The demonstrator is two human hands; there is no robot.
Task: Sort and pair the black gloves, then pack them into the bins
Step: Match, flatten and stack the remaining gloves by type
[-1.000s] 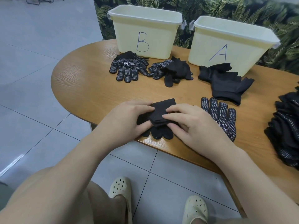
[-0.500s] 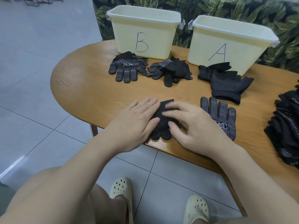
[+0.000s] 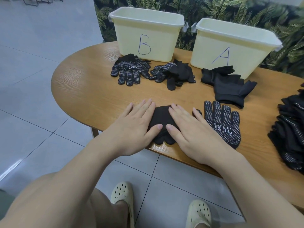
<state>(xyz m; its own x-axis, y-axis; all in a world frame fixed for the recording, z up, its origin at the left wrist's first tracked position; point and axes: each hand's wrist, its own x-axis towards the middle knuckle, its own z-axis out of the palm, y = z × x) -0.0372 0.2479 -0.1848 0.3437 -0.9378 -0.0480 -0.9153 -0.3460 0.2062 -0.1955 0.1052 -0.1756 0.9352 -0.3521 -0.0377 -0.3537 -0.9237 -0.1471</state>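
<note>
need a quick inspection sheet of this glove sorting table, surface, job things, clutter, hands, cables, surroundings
surface: oval wooden table, bare wood between the glove groups
job's things: pale yellow plastic bin marked B and pale yellow plastic bin marked A at the back; folded plain black glove at the near edge; dotted black glove with a white logo beside it; dotted pair, mixed bundle and plain black gloves before the bins; unsorted black glove pile at far right
clutter: nothing seen
hands: left hand and right hand press flat on the folded glove
cables: nothing seen
surroundings: grey tiled floor, leaf-patterned backdrop
</note>
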